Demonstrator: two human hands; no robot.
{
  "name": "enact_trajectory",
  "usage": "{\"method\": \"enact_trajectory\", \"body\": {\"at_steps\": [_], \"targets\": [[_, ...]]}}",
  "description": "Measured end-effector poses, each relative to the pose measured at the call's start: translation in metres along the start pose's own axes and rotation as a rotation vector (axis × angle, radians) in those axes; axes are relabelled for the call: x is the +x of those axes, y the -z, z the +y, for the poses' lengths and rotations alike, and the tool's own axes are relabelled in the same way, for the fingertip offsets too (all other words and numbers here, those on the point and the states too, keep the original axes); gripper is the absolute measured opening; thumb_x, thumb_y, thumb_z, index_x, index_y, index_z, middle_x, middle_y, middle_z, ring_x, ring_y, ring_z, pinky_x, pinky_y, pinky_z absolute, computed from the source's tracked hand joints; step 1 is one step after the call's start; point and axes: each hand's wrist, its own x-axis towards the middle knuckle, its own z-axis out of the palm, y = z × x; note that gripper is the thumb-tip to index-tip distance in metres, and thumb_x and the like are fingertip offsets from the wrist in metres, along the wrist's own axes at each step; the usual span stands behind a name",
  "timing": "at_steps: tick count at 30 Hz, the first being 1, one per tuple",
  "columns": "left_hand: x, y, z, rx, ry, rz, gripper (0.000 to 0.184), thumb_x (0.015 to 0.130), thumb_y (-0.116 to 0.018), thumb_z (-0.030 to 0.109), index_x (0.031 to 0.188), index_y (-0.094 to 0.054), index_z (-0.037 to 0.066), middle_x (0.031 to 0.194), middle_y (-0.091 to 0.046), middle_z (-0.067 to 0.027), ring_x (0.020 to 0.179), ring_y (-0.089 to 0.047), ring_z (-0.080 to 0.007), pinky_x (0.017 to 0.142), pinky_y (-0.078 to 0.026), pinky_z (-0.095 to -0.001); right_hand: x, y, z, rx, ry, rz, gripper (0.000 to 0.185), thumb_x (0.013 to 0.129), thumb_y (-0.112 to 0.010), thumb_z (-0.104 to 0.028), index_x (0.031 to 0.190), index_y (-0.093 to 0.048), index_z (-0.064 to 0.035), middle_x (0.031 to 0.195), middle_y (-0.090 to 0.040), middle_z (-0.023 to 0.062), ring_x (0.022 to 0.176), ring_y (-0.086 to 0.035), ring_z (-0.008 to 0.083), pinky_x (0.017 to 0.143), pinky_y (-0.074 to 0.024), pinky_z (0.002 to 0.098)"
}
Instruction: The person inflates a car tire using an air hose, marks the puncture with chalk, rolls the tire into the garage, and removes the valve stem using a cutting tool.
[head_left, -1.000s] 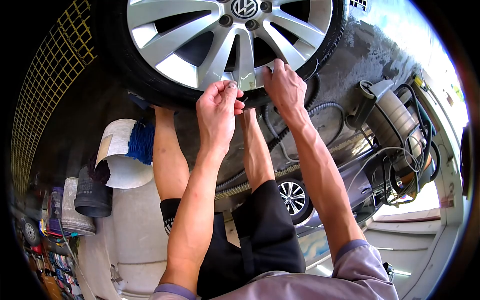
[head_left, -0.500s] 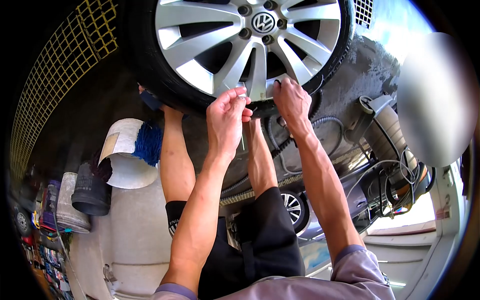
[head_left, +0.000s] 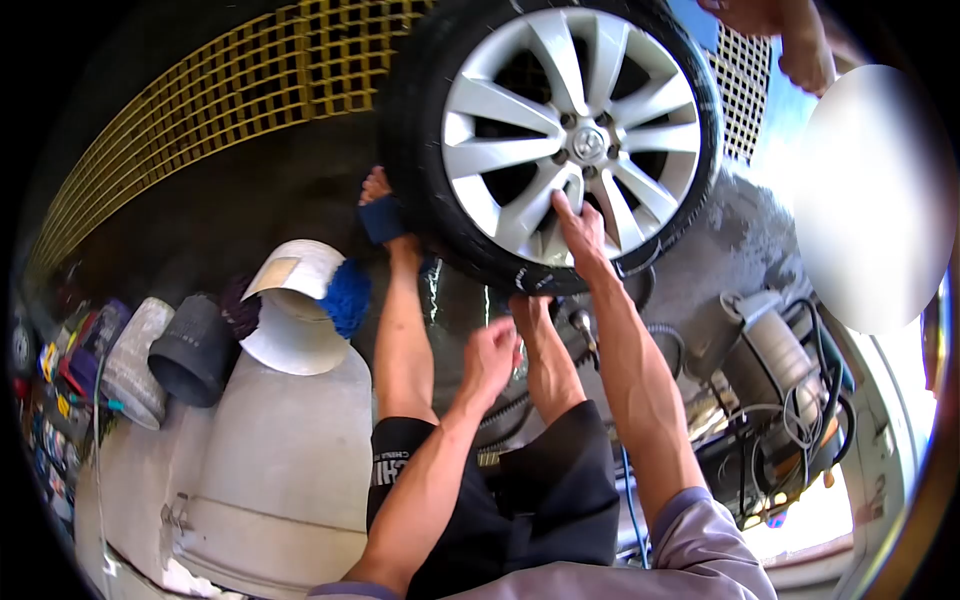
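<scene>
The wheel point(head_left: 587, 145) is at the far side, right of centre, its spoked face towards the person. The right hand point(head_left: 583, 232) reaches to its lower spokes, with one digit held apart from the other fingers; light, steady contact suits the smooth metal best. Nearer and apart from the tyre point(head_left: 418, 150), the left hand point(head_left: 490, 358) has bent fingers, too blurred to tell whether they pinch anything. Left sits a white bucket point(head_left: 290, 350).
</scene>
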Motion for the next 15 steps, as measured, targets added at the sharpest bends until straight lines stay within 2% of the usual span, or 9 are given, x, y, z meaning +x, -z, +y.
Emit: {"method": "enact_trajectory", "body": {"at_steps": [2,3,4,6,9,10,13,14,15], "targets": [[-0.019,0.010,-0.016,0.093,0.044,-0.016,0.022,0.100,-0.057,0.014,0.089,-0.067,-0.002,0.072,-0.064,-0.0040,0.055,-0.057,-0.0090,0.048,-0.046,-0.0256,0.002,0.002,-0.005,-0.149,-0.010,0.002,0.082,0.084,-0.063,-0.067,0.110,-0.063,0.0110,0.100,-0.068,0.0252,0.095,-0.066,0.0362,0.083,-0.0487,0.0468],[-0.024,0.014,-0.034,0.047,0.086,-0.022,0.025,0.100,-0.056,0.017,0.088,-0.067,-0.002,0.068,-0.064,-0.0047,0.050,-0.056,-0.0110,0.045,-0.044,-0.0287,-0.005,0.001,-0.012,-0.135,-0.017,0.027,0.085,0.085,-0.061,-0.067,0.116,-0.061,0.0115,0.108,-0.066,0.0291,0.105,-0.063,0.0406,0.090,-0.0468,0.0467],[-0.023,0.021,-0.060,0.224,0.063,-0.051,0.029,0.100,-0.057,0.018,0.079,-0.063,-0.001,0.067,-0.063,-0.0060,0.046,-0.055,-0.0131,0.041,-0.043,-0.0301,0.005,0.000,-0.001,-0.190,0.057,0.015,0.088,0.085,-0.058,-0.068,0.120,-0.059,0.0125,0.115,-0.062,0.0320,0.111,-0.059,0.0421,0.095,-0.0445,0.0462],[-0.032,0.007,-0.085,0.032,0.245,0.044,0.034,0.102,-0.051,0.029,0.080,-0.060,0.005,0.063,-0.060,-0.0057,0.043,-0.055,-0.0166,0.039,-0.047,-0.0312,0.023,-0.003,0.019,-0.298,0.207,0.002,0.093,0.087,-0.053,-0.070,0.127,-0.055,0.0145,0.128,-0.054,0.0378,0.123,-0.053,0.0453,0.104,-0.0401,0.0454],[-0.041,-0.016,-0.122,-0.399,0.452,0.057,0.030,0.103,-0.048,0.032,0.087,-0.058,0.009,0.067,-0.060,-0.0033,0.049,-0.060,-0.0175,0.041,-0.051,-0.0322,-0.083,0.053,-0.100,-0.324,-0.036,-0.094,0.098,0.088,-0.048,-0.073,0.128,-0.053,0.0159,0.127,-0.054,0.0395,0.124,-0.052,0.0459,0.104,-0.0403,0.0461],[-0.040,-0.024,-0.125,-0.436,0.500,0.018,0.029,0.103,-0.046,0.031,0.088,-0.057,0.010,0.069,-0.060,-0.0025,0.052,-0.061,-0.0177,0.044,-0.053,-0.0317,-0.107,0.066,-0.122,-0.465,0.062,-0.015,0.096,0.091,-0.050,-0.070,0.120,-0.055,0.0221,0.114,-0.060,0.0365,0.112,-0.059,0.0400,0.095,-0.0448,0.0463],[-0.027,-0.046,-0.120,-0.763,0.464,0.007,0.026,0.102,-0.047,0.028,0.091,-0.060,0.009,0.074,-0.065,-0.0051,0.066,-0.067,-0.0198,0.062,-0.059,-0.0373,-0.163,0.102,-0.198,-0.465,0.051,-0.095,0.078,0.092,-0.057,-0.061,0.107,-0.065,0.0146,0.101,-0.066,0.0237,0.091,-0.062,0.0257,0.081,-0.0489,0.0412],[-0.022,-0.059,-0.112,-0.874,0.437,-0.008,0.025,0.102,-0.047,0.028,0.094,-0.060,0.009,0.077,-0.065,-0.0049,0.069,-0.066,-0.0196,0.063,-0.059,-0.0370,-0.151,0.119,-0.206,-0.508,0.131,-0.191,0.072,0.092,-0.059,-0.059,0.104,-0.067,0.0122,0.095,-0.067,0.0180,0.083,-0.059,0.0193,0.077,-0.0484,0.0390],[-0.023,-0.075,-0.095,-0.958,0.405,-0.033,0.024,0.102,-0.048,0.028,0.096,-0.059,0.009,0.080,-0.065,-0.0047,0.071,-0.066,-0.0194,0.064,-0.058,-0.0367,-0.142,0.135,-0.230,-0.610,0.141,-0.310,0.067,0.093,-0.059,-0.057,0.111,-0.067,0.0072,0.101,-0.067,0.0171,0.087,-0.061,0.0180,0.079,-0.0487,0.0360]]}}
